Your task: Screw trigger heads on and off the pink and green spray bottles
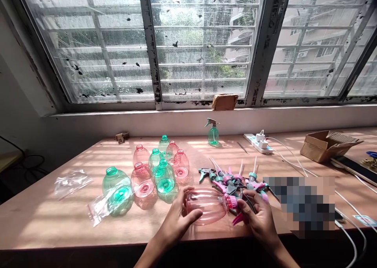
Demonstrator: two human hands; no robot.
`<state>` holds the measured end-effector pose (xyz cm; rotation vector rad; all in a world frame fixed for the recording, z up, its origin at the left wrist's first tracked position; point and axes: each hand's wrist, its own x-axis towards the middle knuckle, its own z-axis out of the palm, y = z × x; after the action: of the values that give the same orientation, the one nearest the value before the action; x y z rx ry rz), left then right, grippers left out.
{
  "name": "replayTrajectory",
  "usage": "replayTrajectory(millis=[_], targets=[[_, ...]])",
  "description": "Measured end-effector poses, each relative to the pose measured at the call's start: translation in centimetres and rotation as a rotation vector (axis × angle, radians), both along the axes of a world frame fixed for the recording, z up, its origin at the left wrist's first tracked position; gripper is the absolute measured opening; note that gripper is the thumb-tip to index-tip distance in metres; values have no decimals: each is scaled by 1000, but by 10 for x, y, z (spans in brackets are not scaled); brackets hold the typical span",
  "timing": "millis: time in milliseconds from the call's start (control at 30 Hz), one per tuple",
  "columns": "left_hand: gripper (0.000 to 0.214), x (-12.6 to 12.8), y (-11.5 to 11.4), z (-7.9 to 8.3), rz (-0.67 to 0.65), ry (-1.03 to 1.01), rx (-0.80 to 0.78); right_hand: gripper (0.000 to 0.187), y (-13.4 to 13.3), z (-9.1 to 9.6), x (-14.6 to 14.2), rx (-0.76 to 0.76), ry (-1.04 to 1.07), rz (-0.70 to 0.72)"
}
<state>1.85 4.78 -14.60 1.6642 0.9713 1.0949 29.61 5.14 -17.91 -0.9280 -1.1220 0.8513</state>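
A clear pink bottle lies on its side just above the table's front edge, its neck pointing right. My left hand is wrapped around its base end. At the neck, my right hand grips a pink and grey spray head, whose pink collar sits at the bottle's mouth; whether it is threaded on, I cannot tell. Behind my right hand is a pile of loose trigger spray heads with white tubes. To the left stand several open bottles, among them a green bottle and a pink bottle.
A complete green spray bottle stands by the wall. Plastic bags lie at the left. Toward the right are a power strip with white cables, an open cardboard box and a blurred-out area.
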Motion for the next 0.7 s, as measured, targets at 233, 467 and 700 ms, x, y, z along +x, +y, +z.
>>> replayTrajectory(millis=[233,467,700], targets=[[74,-2,5,3,56,18,-17,35,2,-6,1,-27,-7,115],[91,0,-1,-3,49,280,490,42,7,5,2,-78,29,-14],[100,2,-7,-5,-15,453,520,45,9,2,3,-98,14,-33]])
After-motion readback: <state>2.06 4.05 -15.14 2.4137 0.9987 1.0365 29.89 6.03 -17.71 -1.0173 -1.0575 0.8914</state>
